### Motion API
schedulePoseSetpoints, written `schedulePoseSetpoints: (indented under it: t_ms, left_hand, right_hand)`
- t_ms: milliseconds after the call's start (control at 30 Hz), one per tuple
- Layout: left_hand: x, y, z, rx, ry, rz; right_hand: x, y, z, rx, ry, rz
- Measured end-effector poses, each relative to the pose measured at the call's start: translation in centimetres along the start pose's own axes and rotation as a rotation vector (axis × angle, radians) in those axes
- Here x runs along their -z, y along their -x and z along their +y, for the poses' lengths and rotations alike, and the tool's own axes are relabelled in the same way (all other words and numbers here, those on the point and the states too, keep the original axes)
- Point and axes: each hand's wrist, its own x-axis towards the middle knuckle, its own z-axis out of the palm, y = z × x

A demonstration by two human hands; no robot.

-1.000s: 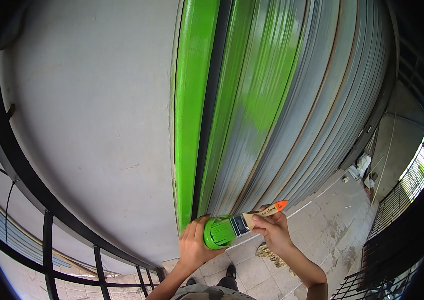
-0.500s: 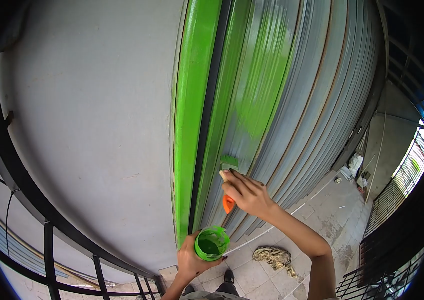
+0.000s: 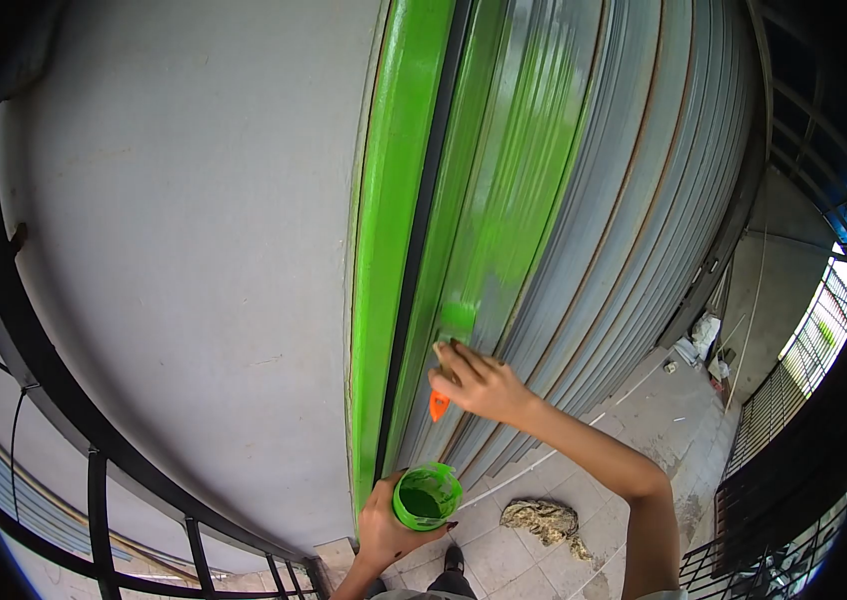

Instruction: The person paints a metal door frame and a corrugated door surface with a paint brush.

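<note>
The right hand [image 3: 479, 382] is gripping a light brush [image 3: 452, 340] by its stiff handle, seemingly pressing soft bristles against the shutter [image 3: 584, 200], while the left hand [image 3: 384, 525] is clasping a paint cup [image 3: 426, 496]

Daylight is bright and even, coming in from around three o'clock, where the sky behind the fence [image 3: 824, 360] blows out to white. The grey wall [image 3: 184, 220] is softly lit, with no hard shadows on it. Wet green paint on the frame [image 3: 394, 200] carries a pale sheen. Fisheye distortion bows every straight line, strongest toward the edges, and a black vignette fills the corners. The centre is sharp; the rim smears slightly.
</note>
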Motion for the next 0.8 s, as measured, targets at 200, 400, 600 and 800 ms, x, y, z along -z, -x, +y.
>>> schedulePoseSetpoints:
  t_ms: [200, 400, 600, 800]
  left_hand:
    - [-0.3, -0.1, -0.1, -0.037, -0.015, 0.017]
    - [-0.3, -0.1, -0.2, -0.025, 0.007, -0.004]
    - [-0.2, 0.0, -0.3, -0.030, 0.018, -0.007]
    - [-0.3, 0.2, -0.4, 0.014, 0.011, -0.027]
  right_hand:
    - [1.5, -1.3, 1.2, -0.047, -0.195, -0.065]
    - [7.3, -10.9, 11.8, -0.122, 0.041, 0.269]
    - [1.1, -2.9, 3.5, 0.018, 0.084, 0.093]
    - [-0.1, 4.0, -4.1, -0.061, -0.224, -0.149]
